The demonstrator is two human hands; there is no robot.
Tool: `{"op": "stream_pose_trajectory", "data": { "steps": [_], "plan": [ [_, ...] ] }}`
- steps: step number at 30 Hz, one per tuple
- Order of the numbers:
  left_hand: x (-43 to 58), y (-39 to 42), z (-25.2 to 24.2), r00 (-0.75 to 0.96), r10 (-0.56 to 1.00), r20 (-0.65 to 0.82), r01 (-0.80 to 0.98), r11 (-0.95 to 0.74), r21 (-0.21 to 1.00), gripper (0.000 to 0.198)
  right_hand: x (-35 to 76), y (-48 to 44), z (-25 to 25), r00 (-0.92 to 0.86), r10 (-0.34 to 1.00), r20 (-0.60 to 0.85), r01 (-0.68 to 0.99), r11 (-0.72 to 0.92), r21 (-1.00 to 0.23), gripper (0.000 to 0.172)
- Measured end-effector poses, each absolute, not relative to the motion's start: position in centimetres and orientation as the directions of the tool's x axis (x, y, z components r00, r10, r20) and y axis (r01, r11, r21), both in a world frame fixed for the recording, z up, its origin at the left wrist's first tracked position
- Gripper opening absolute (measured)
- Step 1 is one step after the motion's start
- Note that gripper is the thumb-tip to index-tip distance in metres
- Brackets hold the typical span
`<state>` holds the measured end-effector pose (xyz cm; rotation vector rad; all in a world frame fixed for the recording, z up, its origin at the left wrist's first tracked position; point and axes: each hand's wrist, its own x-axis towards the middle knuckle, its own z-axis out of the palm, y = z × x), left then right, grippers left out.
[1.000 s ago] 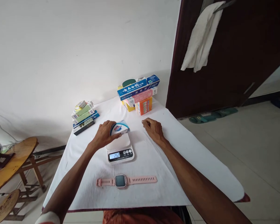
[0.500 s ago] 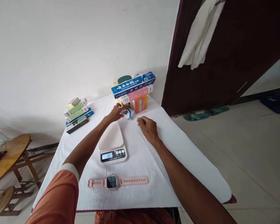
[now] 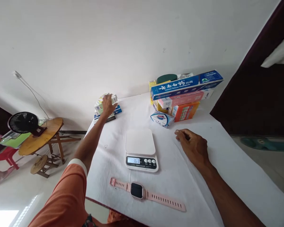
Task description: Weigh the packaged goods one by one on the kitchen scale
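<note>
My left hand (image 3: 108,106) reaches over the left stack of small boxes, its fingers spread above the top one; I cannot tell whether they touch it. In that stack, a green-and-white box (image 3: 98,107) and a blue box (image 3: 117,109) show. My right hand (image 3: 194,145) rests on the white cloth with curled fingers and nothing visible in them. Just beyond it lies a white-and-blue soap box (image 3: 161,119). Between my arms sits a white kitchen scale (image 3: 140,142) with a bare platform; its display appears to read 363.
A blue toothpaste box (image 3: 186,85) tops the right pile, over a pink box (image 3: 183,99) and an orange box (image 3: 186,111). A pink smartwatch (image 3: 137,190) lies near the table's front edge. At left, a black fan (image 3: 23,123) stands on a wooden table (image 3: 54,124).
My left hand has left the soap box and moved across to the left stack. The view has turned left. My right hand stays curled on the cloth, and the scale's reading differs.
</note>
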<state>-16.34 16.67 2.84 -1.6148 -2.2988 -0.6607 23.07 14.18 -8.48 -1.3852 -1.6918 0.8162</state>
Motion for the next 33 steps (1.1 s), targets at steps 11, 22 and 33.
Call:
{"op": "stream_pose_trajectory", "data": {
  "steps": [11,22,33],
  "plan": [
    [-25.2,20.9,5.0,-0.675,0.703,0.225,0.729,0.588,0.350,0.073,23.0,14.4,-8.2,-0.059,0.994,0.095,0.494,0.112,-0.862,0.039],
    [-22.1,16.8,5.4,-0.464,0.782,0.417,0.873,0.323,0.366,0.056,22.6,14.2,-7.9,-0.067,0.986,0.155,0.513,0.167,-0.842,0.031],
    [-4.4,3.4,-1.8,0.170,0.970,0.174,0.869,-0.231,0.438,0.061,22.5,14.1,-8.7,-0.052,0.972,0.227,0.517,0.221,-0.827,0.025]
  ]
}}
